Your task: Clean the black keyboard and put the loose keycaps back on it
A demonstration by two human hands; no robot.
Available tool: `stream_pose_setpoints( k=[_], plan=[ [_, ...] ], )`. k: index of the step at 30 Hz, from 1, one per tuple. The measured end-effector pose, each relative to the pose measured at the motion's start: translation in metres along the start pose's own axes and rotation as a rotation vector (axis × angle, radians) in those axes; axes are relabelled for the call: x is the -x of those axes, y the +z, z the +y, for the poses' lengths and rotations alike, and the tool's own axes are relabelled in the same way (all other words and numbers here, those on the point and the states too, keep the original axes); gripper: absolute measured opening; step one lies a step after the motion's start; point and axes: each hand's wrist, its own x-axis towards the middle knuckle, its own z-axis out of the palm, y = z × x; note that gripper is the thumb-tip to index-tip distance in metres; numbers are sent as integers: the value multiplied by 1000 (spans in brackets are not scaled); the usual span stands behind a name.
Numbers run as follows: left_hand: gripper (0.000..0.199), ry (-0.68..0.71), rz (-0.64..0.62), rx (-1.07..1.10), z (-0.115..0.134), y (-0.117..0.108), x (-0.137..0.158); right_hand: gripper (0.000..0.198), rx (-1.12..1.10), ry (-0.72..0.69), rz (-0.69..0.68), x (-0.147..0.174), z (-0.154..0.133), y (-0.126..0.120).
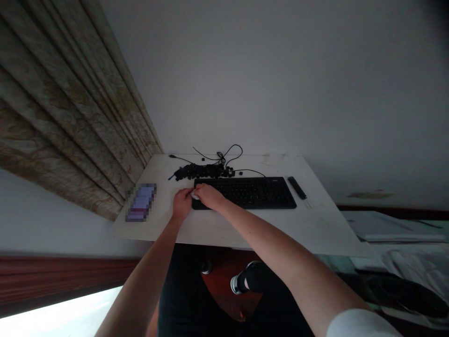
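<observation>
A black keyboard (273, 193) lies on the white table, many of its keycaps apparently off. My right hand (209, 195) is over its left end, fingers closed on a small white wad that looks like tissue (195, 195). At the keyboard's left edge is my left hand (182, 203), fingers bent around that edge and close to the wad; the exact contact is hard to see. Behind the keyboard sits a heap of loose black keycaps (199, 171), with a thin blue-tipped tool (171, 178) sticking out on the left.
A blurred-out phone (141, 202) lies on the left of the table (217, 229). The keyboard's black cable (234, 146) coils near the wall. On the right rests a narrow black bar (297, 187). A patterned curtain (70, 93) hangs at the left.
</observation>
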Motion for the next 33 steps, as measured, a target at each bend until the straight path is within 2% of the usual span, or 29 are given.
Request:
stream_pose_setpoints(
  k=[8, 16, 33],
  plan=[
    [41, -32, -11, 16, -1, 1, 0, 25, 132, 10, -145, 29, 20, -32],
    [37, -54, -14, 26, 2, 1, 2, 25, 191, 15, -211, 59, 49, -47],
    [36, -78, -8, 39, 10, -1, 3, 27, 185, 78, -184, 140, 110, -77]
  ],
)
